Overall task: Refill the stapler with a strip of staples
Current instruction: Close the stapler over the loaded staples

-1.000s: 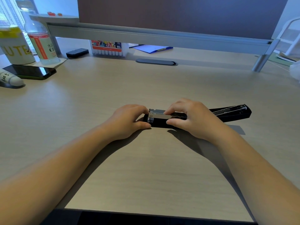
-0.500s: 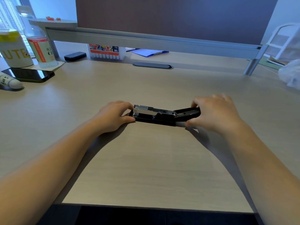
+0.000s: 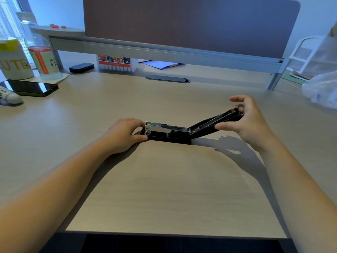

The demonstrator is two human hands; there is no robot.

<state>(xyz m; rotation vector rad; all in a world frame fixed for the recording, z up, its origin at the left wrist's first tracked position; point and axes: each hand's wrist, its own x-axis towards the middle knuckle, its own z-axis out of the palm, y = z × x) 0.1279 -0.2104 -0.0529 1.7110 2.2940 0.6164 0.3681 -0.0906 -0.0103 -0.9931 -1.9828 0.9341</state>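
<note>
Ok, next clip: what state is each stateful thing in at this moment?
Stapler: open, base flat on desk.
Cover: swung back to the right, raised at an angle.
Magazine: exposed; staples inside cannot be told.
Left hand: gripping stapler's front end.
Right hand: holding cover's tip.
Phone: screen dark, lying flat.
Bottle: upright.

Office: desk (image 3: 164,179), partition screen (image 3: 182,24) (marker box (image 3: 116,63))

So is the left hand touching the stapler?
Touching. The head view shows the left hand with thumb and fingers pressed against the front end of the stapler, no gap.
</note>
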